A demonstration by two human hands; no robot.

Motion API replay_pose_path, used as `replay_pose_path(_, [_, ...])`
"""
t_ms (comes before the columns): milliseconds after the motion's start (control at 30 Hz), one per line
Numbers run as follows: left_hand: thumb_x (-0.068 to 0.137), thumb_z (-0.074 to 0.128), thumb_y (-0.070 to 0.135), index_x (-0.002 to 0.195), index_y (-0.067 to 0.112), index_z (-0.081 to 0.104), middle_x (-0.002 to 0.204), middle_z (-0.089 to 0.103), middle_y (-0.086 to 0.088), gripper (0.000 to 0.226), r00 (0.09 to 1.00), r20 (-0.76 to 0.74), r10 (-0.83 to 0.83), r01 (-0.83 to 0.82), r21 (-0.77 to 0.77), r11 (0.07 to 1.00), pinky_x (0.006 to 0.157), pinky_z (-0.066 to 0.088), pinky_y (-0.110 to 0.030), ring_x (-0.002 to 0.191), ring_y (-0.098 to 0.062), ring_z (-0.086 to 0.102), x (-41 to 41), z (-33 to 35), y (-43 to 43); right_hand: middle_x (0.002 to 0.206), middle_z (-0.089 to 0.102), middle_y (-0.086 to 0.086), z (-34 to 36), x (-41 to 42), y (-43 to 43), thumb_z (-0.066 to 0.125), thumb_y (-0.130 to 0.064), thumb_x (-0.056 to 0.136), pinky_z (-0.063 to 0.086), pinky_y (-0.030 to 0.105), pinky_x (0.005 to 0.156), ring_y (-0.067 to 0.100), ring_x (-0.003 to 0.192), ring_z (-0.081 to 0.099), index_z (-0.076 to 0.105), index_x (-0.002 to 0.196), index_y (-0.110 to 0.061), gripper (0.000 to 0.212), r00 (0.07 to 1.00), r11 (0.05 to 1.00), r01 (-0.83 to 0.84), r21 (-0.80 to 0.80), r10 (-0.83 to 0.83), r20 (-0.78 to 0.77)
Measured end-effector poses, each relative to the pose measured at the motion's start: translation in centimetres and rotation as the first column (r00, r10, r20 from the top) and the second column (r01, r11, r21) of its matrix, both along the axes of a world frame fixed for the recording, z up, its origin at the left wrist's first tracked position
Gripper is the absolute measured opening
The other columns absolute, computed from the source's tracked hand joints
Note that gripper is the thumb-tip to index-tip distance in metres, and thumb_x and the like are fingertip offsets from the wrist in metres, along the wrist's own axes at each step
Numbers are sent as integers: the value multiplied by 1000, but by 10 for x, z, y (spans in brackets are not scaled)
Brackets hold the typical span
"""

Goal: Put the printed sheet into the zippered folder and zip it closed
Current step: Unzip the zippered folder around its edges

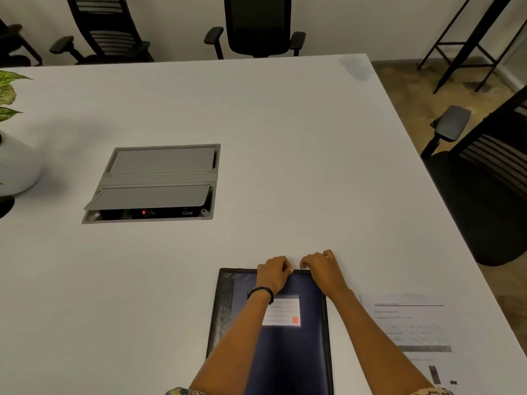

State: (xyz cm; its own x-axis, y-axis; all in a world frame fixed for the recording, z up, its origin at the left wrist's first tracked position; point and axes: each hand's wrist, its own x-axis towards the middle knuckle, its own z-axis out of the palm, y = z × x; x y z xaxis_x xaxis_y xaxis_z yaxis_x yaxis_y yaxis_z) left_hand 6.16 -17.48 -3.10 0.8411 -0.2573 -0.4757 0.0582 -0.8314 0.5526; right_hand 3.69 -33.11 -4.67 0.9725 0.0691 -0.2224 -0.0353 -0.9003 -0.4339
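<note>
A dark blue zippered folder (291, 352) with a black spine and a white label lies closed on the white table, near the front edge. My left hand (273, 273) grips the folder's far edge. Beside it, my right hand (320, 267) pinches something small at that same edge, apparently the zipper pull. The printed sheet (413, 329) lies flat on the table to the right of the folder, apart from it.
A grey cable box (159, 181) with its near flap raised is set into the white table (256, 138) at centre left. A white plant pot (14, 166) stands at the left edge. Black office chairs (256, 27) surround the table.
</note>
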Motion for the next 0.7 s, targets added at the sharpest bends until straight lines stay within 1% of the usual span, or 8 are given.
replay_pose_path(167, [96, 49, 24, 102, 10, 63, 111, 69, -5, 20, 1000, 11, -2, 1, 14, 1000, 95, 40, -36, 105, -25, 61, 2, -1, 0, 95, 72, 1, 0, -10, -17, 44, -9, 93, 34, 28, 83, 21, 86, 56, 67, 95, -19, 25, 999, 998, 48, -39, -48, 5])
replay_pose_path(267, [96, 49, 23, 102, 10, 63, 111, 69, -5, 20, 1000, 14, 3, -3, 15, 1000, 95, 40, -36, 104, -24, 61, 0, -1, 0, 96, 72, 2, 0, -24, -27, 40, -4, 93, 36, 30, 84, 23, 89, 56, 67, 97, -18, 31, 994, 993, 112, -22, -112, 17])
replay_pose_path(367, [96, 49, 22, 102, 10, 63, 111, 69, -5, 20, 1000, 14, 7, -8, 18, 1000, 97, 41, -37, 105, -24, 62, -1, -1, 0, 99, 71, 3, -2, -39, -31, 38, 1, 93, 33, 28, 86, 24, 92, 55, 67, 100, -17, 36, 983, 984, 180, -6, -180, 35])
replay_pose_path(467, [96, 49, 22, 102, 10, 63, 110, 69, -5, 19, 1000, 13, 11, -12, 25, 1000, 98, 42, -38, 104, -24, 61, -1, 1, -2, 103, 71, 3, -3, -51, -28, 41, 0, 94, 30, 24, 89, 22, 96, 56, 66, 105, -17, 32, 970, 971, 239, -1, -238, 38])
replay_pose_path(533, [96, 49, 22, 102, 10, 63, 111, 69, -5, 19, 1000, 12, 8, -8, 30, 1000, 99, 41, -38, 105, -24, 61, -2, 2, -4, 106, 71, 2, -4, -58, -25, 44, -2, 94, 30, 24, 89, 20, 97, 57, 66, 107, -17, 29, 961, 961, 275, 4, -275, 41])
replay_pose_path(633, [96, 49, 24, 102, 11, 63, 112, 69, -4, 20, 1000, 14, 7, -8, 30, 1000, 100, 38, -38, 105, -23, 61, -6, 2, -7, 108, 70, 2, -3, -63, -24, 44, -5, 95, 29, 23, 86, 21, 101, 55, 65, 107, -17, 28, 943, 943, 332, 20, -332, 23])
replay_pose_path(700, [96, 49, 24, 101, 12, 64, 112, 69, -4, 20, 1000, 14, 10, -10, 21, 1000, 100, 37, -38, 105, -23, 61, -6, 3, -8, 109, 70, 2, -2, -63, -24, 43, -5, 95, 30, 23, 87, 21, 103, 55, 65, 109, -17, 28, 942, 942, 336, 19, -336, 20])
